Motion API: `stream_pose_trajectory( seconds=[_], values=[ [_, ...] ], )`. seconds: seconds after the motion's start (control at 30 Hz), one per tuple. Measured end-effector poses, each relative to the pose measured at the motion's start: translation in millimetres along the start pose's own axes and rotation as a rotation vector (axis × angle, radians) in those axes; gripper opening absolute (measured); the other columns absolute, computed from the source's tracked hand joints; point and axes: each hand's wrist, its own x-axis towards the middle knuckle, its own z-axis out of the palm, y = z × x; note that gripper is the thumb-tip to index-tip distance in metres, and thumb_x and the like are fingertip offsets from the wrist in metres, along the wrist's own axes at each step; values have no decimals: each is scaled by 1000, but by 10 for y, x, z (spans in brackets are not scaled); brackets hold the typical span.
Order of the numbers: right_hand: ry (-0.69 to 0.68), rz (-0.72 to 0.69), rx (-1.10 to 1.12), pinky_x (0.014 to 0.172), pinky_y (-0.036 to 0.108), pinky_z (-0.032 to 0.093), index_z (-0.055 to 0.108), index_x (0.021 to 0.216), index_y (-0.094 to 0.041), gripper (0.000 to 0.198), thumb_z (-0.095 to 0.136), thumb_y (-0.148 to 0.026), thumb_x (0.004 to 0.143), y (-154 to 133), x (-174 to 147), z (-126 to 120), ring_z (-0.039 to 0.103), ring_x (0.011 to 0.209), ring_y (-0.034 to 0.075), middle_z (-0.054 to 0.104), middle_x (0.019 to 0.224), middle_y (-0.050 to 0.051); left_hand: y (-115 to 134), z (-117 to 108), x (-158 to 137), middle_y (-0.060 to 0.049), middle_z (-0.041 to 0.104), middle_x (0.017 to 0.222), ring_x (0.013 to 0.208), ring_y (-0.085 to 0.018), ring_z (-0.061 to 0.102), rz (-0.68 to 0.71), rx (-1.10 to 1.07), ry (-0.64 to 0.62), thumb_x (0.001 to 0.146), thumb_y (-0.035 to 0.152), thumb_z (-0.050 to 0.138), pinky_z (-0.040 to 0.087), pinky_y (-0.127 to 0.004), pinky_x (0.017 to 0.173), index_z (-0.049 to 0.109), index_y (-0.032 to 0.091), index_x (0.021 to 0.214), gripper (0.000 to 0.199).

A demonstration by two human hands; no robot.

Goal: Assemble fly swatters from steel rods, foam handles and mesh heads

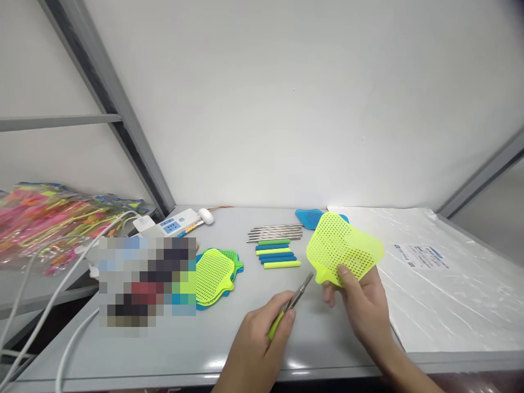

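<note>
My right hand (364, 305) pinches a yellow-green perforated fly swatter head (329, 243) by its lower edge, with its short neck pointing down and left. In my left hand (262, 333) is a metal telescopic rod with a green grip (299, 290), its bare tip angled up toward that neck and a small gap from it. Beyond my hands lie several loose green, blue and yellow handle grips (278, 255) in a row. Several thin metal rods (275, 232) rest side by side behind them. A blue swatter head (311, 218) lies at the back, partly hidden.
Left of centre is a stack of yellow, green and blue swatter heads (215, 275). A blurred patch covers the area beside it. A white power strip (180, 222) and cables stand back left, near bagged colourful items (45, 224). A white plastic package (458, 295) covers the right side.
</note>
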Motion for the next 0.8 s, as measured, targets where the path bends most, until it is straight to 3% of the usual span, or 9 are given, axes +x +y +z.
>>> stream_pose_trajectory(
  seconds=[0.53, 0.8],
  values=[
    [32, -133, -88, 45, 26, 48, 45, 95, -22, 16, 53, -36, 94, 40, -16, 10, 59, 50, 13, 64, 69, -1, -23, 3, 25, 2, 70, 98, 87, -15, 63, 20, 64, -57, 97, 38, 44, 48, -20, 77, 62, 28, 120, 31],
    [58, -122, -105, 48, 26, 48, 45, 95, -22, 16, 52, -37, 95, 79, -25, 6, 58, 54, 13, 63, 69, -1, -190, 38, 35, -1, 70, 113, 100, -14, 65, 186, 223, 25, 96, 32, 46, 48, -19, 87, 60, 27, 123, 30]
  ],
)
